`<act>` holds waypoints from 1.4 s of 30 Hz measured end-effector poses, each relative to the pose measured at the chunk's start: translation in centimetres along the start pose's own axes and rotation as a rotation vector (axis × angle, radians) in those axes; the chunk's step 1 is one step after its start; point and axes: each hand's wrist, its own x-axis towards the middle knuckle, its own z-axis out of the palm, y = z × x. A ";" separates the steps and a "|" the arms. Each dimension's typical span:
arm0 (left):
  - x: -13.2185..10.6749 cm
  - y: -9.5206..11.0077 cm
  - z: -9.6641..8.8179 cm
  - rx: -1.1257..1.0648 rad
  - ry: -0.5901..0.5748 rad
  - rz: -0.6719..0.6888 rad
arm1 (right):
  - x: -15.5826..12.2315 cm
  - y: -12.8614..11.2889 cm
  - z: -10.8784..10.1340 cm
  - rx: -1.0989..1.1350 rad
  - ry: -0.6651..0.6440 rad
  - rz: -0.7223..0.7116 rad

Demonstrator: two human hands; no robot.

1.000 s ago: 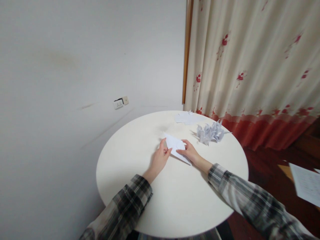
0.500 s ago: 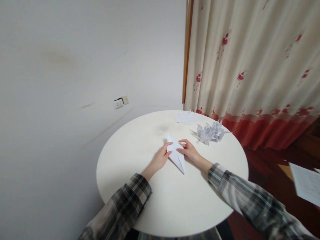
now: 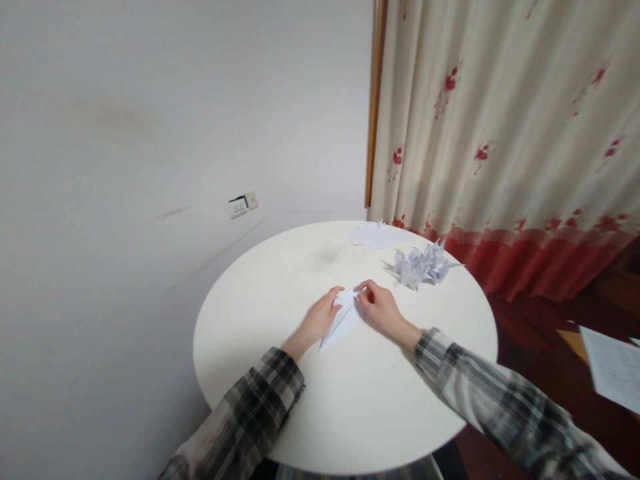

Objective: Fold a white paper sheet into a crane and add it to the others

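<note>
A folded sheet of white paper (image 3: 342,319) lies between my hands at the middle of the round table, a narrow point of it aimed toward me and to the left. My left hand (image 3: 323,313) holds its left edge between thumb and fingers. At the paper's far right corner, my right hand (image 3: 379,305) pinches it with thumb and forefinger. Behind my right hand stands a cluster of folded paper cranes (image 3: 421,265), crowded together so that single ones are hard to tell apart.
The round white table (image 3: 240,347) stands close to the wall with its socket (image 3: 237,208). Flat white paper (image 3: 373,235) lies at the far edge. A flowered curtain (image 3: 500,133) hangs behind. Low at the right is a printed sheet (image 3: 613,367).
The folded paper has turned: its near point has swung from the right to the left. My right hand's fingers have closed into a pinch at its far corner.
</note>
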 end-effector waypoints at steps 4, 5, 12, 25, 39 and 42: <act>-0.2 1.0 -0.1 -0.080 -0.143 0.135 | -0.1 -0.7 -0.5 0.017 0.005 -0.241; -0.2 1.2 -0.2 -0.084 -0.151 0.141 | -0.1 -0.8 -0.5 0.028 -0.032 -0.270; -0.1 0.7 0.0 0.053 -0.119 0.121 | -0.2 -0.1 0.4 0.057 -0.237 -0.244; -0.6 0.6 -0.4 0.224 -0.040 0.160 | 0.0 0.4 0.5 0.070 -0.206 -0.170; -0.4 0.7 -0.7 0.278 -0.043 0.222 | 0.1 0.0 0.3 -0.024 -0.223 -0.282; -0.4 0.9 -0.9 0.391 -0.049 0.252 | 0.1 0.1 0.4 -0.073 -0.210 -0.304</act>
